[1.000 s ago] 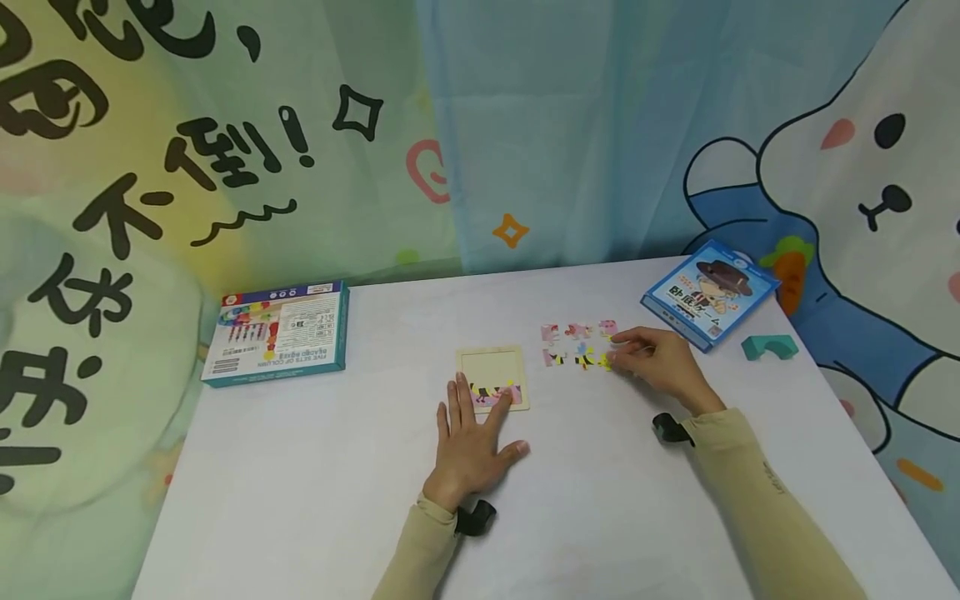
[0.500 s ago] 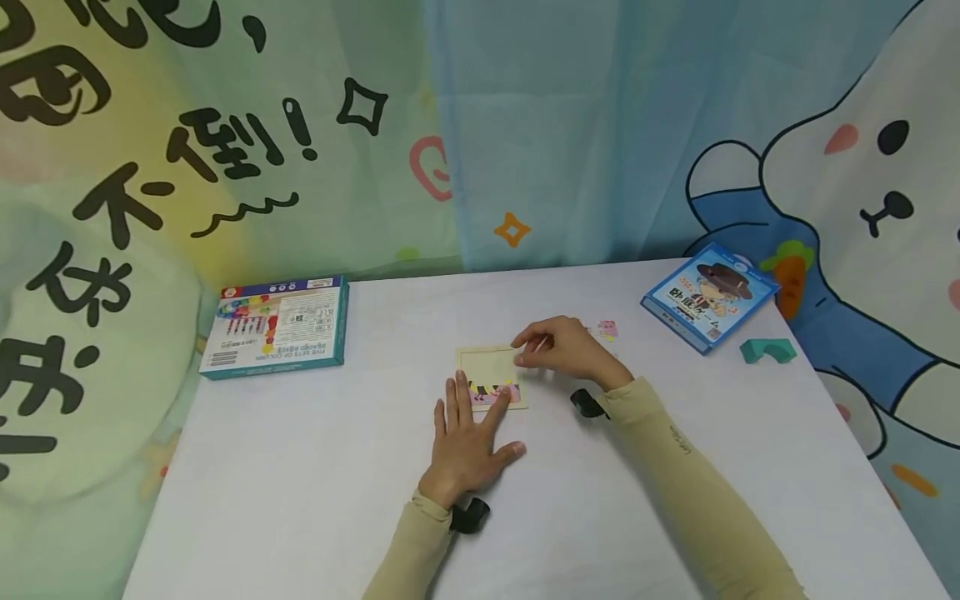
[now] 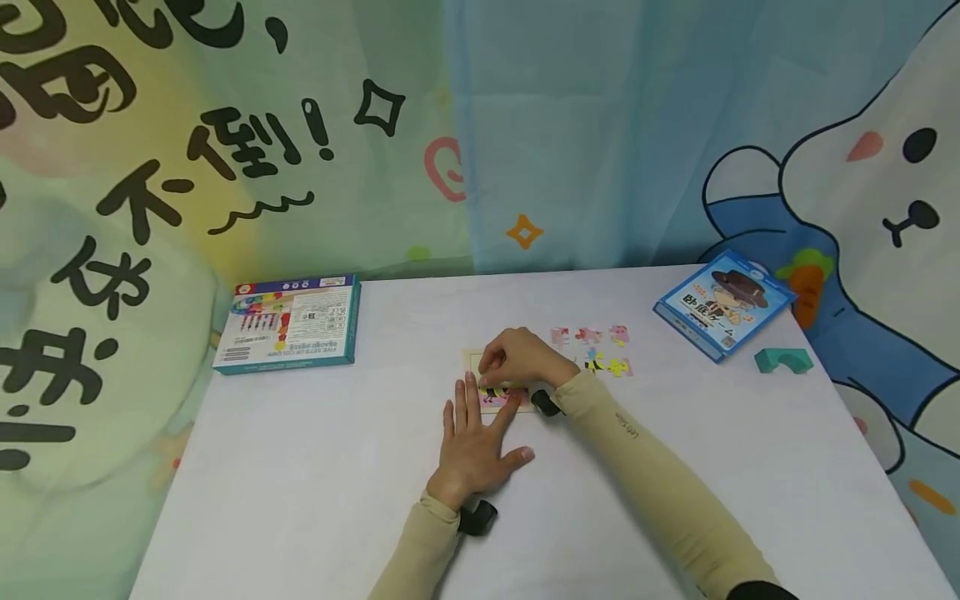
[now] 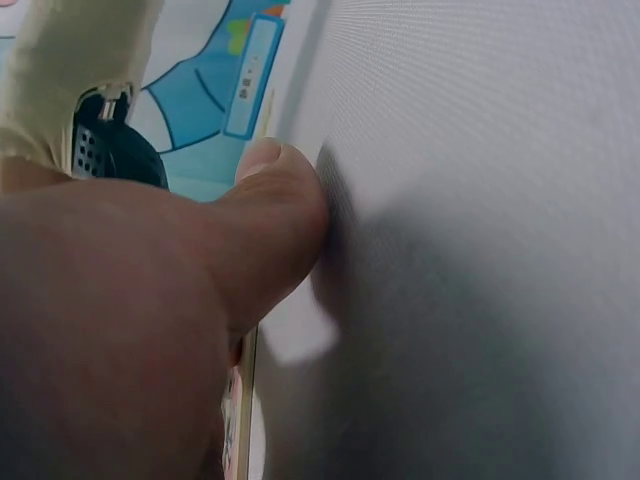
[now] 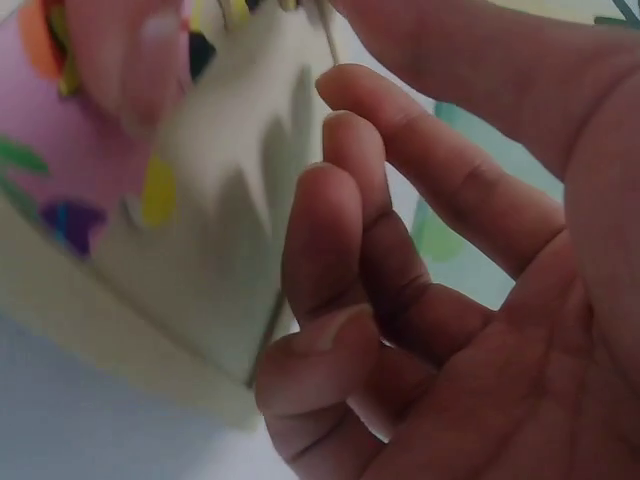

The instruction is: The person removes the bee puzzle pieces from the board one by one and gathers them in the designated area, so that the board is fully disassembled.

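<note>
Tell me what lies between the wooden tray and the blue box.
In the head view: loose puzzle pieces on the table, then bare tabletop before the blue box. The right hand covers the stretch nearest the wooden tray.

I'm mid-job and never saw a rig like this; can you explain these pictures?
There is no machine: a person works bare-handed. One picture comes from a head camera looking forward and down; the other two come from wrist cameras. The left grip, fingers straight, rests on a small puzzle tray with some pieces in it. The right grip is over the tray; I can't tell whether it holds anything. On the white table lie loose pieces, a printed box at left, a blue box and teal block at right.
</note>
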{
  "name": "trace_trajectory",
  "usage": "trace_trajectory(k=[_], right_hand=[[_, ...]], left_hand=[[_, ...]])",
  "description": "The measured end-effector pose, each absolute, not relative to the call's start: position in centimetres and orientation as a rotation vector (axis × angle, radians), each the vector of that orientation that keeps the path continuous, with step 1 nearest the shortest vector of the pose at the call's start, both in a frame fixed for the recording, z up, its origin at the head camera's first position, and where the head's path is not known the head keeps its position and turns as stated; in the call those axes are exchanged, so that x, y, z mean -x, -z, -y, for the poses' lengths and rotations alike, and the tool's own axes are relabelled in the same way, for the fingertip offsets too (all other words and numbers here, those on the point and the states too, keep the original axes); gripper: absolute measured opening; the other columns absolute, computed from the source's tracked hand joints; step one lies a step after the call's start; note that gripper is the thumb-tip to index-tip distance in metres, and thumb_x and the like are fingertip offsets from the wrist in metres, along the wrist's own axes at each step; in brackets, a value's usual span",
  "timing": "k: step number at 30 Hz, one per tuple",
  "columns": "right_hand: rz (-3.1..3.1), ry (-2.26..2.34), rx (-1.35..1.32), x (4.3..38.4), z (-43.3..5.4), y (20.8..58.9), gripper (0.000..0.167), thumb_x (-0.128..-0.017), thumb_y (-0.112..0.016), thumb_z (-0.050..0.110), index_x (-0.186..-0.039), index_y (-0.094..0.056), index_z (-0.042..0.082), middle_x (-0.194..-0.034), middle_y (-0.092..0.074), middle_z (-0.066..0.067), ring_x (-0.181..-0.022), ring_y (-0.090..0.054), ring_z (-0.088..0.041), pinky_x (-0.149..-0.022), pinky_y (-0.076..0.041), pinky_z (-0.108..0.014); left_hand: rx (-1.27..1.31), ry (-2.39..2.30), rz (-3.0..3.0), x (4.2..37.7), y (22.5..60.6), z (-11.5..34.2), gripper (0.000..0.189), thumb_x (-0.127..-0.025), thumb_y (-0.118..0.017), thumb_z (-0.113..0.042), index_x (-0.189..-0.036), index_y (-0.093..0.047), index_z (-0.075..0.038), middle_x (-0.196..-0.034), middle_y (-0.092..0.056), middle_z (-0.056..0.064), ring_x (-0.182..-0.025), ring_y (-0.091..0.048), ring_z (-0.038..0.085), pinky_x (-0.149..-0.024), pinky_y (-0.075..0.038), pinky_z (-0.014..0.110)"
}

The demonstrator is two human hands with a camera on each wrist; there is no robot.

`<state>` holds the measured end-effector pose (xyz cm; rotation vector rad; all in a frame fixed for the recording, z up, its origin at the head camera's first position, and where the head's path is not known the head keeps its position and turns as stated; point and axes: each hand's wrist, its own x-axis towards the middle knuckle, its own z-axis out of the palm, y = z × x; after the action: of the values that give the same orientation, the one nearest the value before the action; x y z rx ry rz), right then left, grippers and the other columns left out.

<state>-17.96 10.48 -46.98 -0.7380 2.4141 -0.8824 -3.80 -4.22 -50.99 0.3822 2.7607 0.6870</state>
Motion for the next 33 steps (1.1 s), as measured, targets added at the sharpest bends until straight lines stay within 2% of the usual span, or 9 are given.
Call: trace_trajectory(k=[7,9,16,24,33], right_hand=[[-2.411,0.78,0.734,17.7,-9.9,46.7,0.009,-0.086,-0.09,0.017,-0.085,-0.081,0.014,-0.076,-0.073,0.005,-0.065,-0.064,-0.008,-0.063,-0.052,-0.024],[-2.411,0.774,0.742,17.6,-9.8,46.5,0.011,-0.083,-0.091,0.015,-0.086,-0.081,0.013,-0.077,-0.074,0.005,-0.067,-0.065,-0.007,-0.064,-0.053,-0.024],[-2.421,0.835,0.71,17.4,-9.7,46.9,0.013,-0.08,-0.092,0.009,-0.084,-0.08,0.012,-0.074,-0.074,0.003,-0.061,-0.063,-0.006,-0.062,-0.051,-0.023],[-2.442,0.807,0.65,16.6,-10.4,47.3,0.016,-0.078,-0.094,0.012,-0.082,-0.079,0.014,-0.072,-0.072,0.005,-0.063,-0.062,-0.007,-0.062,-0.05,-0.024],[-2.425,0.828,0.676,16.9,-9.4,47.3,0.016,-0.079,-0.092,0.013,-0.083,-0.076,0.013,-0.073,-0.068,0.004,-0.064,-0.06,-0.008,-0.06,-0.049,-0.023]], left_hand=[[-0.428,-0.661,-2.774,3.9,50.3,4.1,0.081,-0.097,-0.068,-0.058,-0.167,-0.036,-0.03,-0.174,0.006,0.033,-0.163,0.004,0.052,-0.127,-0.011,0.071],[-0.419,-0.655,-2.768,3.8,50.4,4.1,0.082,-0.097,-0.067,-0.058,-0.168,-0.034,-0.031,-0.174,0.008,0.032,-0.163,0.005,0.051,-0.127,-0.009,0.07],[-0.442,-0.638,-2.81,3.7,50.3,4.2,0.084,-0.095,-0.07,-0.058,-0.167,-0.037,-0.029,-0.173,0.002,0.035,-0.162,-0.002,0.053,-0.127,-0.015,0.07],[-0.439,-0.657,-2.687,3.3,50.0,4.0,0.079,-0.099,-0.065,-0.058,-0.167,-0.035,-0.031,-0.175,0.01,0.031,-0.164,0.007,0.049,-0.129,-0.01,0.066],[-0.413,-0.621,-2.72,3.7,50.0,4.8,0.077,-0.1,-0.062,-0.061,-0.166,-0.037,-0.031,-0.175,0.009,0.03,-0.164,0.006,0.047,-0.13,-0.013,0.064]])
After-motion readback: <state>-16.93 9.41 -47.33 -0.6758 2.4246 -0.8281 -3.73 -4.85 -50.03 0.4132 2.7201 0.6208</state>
